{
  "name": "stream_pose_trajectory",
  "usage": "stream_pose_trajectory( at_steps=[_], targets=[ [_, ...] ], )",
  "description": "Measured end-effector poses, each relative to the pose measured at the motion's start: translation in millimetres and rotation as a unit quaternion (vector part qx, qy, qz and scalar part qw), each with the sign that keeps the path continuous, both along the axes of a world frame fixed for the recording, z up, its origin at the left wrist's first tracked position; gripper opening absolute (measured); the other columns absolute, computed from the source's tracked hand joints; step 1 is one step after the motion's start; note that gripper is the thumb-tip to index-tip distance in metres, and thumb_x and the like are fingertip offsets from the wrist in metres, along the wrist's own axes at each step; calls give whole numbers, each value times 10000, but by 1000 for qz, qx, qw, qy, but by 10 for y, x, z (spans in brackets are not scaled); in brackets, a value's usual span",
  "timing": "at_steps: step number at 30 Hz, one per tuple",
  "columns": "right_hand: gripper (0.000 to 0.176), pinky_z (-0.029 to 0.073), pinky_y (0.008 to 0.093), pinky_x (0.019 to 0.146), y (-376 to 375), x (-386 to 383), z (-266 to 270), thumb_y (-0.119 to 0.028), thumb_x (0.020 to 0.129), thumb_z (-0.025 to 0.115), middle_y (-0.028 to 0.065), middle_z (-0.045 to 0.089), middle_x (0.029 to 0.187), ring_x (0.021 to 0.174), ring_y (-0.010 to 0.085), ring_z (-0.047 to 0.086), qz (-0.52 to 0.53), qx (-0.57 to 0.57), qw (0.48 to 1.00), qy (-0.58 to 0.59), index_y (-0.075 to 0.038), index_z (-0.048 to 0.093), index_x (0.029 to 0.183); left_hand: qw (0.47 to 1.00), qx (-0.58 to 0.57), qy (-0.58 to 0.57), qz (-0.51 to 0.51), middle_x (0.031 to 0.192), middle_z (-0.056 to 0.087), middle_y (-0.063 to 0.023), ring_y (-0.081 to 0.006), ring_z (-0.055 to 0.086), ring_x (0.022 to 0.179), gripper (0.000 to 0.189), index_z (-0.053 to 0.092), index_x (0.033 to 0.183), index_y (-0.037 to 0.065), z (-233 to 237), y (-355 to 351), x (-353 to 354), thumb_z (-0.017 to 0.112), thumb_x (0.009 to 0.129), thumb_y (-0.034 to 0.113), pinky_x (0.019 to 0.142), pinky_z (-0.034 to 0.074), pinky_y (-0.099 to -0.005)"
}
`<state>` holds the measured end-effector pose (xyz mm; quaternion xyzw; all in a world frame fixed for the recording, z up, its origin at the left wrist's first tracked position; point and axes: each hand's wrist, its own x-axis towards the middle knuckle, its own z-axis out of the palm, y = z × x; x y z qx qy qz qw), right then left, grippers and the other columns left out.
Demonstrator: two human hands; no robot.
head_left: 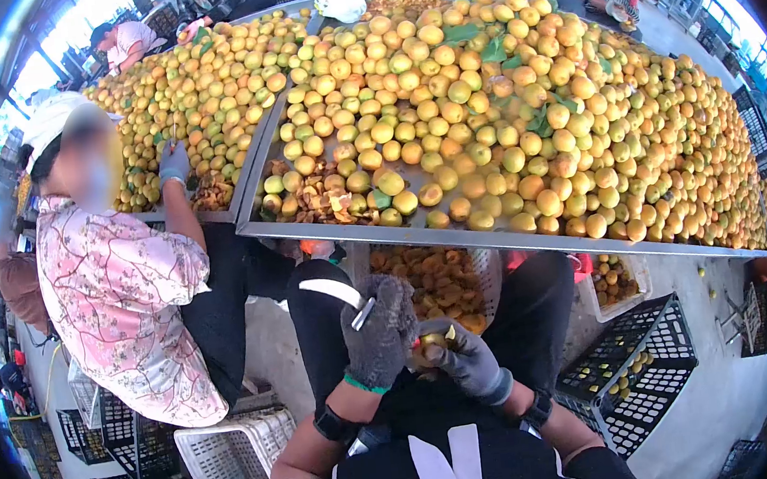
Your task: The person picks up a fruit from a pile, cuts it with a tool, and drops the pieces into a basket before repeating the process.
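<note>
My left hand, in a dark grey knitted glove with a green cuff, is closed around a knife with a curved pale blade that points up and left. My right hand, in a grey coated glove, closes on an apricot in front of my lap. The two hands nearly meet at this fruit, and fingers cover part of it. Just beyond them, between my knees, a white basket holds many brownish-orange fruit pieces.
A metal-edged table bears a large heap of apricots, with peelings near its front left. A co-worker in a pink floral shirt sits close on the left. Black crates and a white crate flank me.
</note>
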<state>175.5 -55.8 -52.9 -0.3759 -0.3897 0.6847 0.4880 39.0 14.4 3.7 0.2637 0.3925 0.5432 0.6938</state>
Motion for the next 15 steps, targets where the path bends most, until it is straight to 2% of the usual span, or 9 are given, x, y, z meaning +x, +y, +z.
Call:
stream_pose_trajectory(
  at_steps=[1,2,4,6,10,11,13,15],
  targets=[
    [327,487,254,765,-3,16,70,-243,949,584,33,608,1082,903,122,590,10,-59,998,34,-68,530,1220,999,12,37,7,655,553,-12,-76,508,487,109,589,902,39,31,-33,20,614,918,144,403,405,-226],
    [327,487,254,765,-2,26,117,-243,949,584,33,608,1082,903,122,590,6,-56,998,33,-68,530,1220,996,42,77,13,675,504,-5,-88,442,466,124,539,915,95,-13,-66,39,591,942,205,388,393,-242],
    [310,490,270,817,-3,30,170,-217,959,562,40,595,1130,925,131,590,2,-116,992,50,-64,532,1227,996,71,59,16,676,501,-6,-89,446,476,131,536,923,94,-47,-61,3,589,944,212,390,395,-244],
    [298,487,273,827,27,36,101,-200,964,549,44,596,1130,933,131,588,-3,-91,994,66,-62,532,1227,995,93,22,10,689,495,-5,-87,453,505,138,524,938,96,-71,-46,-36,576,952,223,393,395,-240],
    [261,486,282,840,64,22,75,-145,971,520,51,608,1099,945,138,589,-12,-41,996,76,-53,545,1214,995,94,31,-3,698,495,-6,-83,456,521,118,523,939,99,-80,-62,-39,555,963,210,397,392,-235],
    [261,486,282,840,63,28,62,-145,971,520,51,608,1099,945,138,589,-13,-42,996,76,-53,545,1214,995,97,16,20,701,494,-7,-80,452,520,106,523,943,100,-87,-54,-31,554,963,199,391,385,-233],
    [246,481,287,861,65,92,7,-120,961,519,63,613,1081,972,152,590,-42,1,998,-56,-39,560,1190,994,102,1,44,704,494,-8,-76,447,518,94,523,946,100,-82,-2,-94,552,962,188,385,377,-231],
    [239,484,289,867,105,311,-233,-107,951,524,84,608,1083,975,163,592,-87,-132,987,-23,-26,571,1171,975,154,-146,71,774,595,-11,-120,568,626,82,592,979,72,-21,145,-325,609,902,95,473,472,-259]
  ],
)
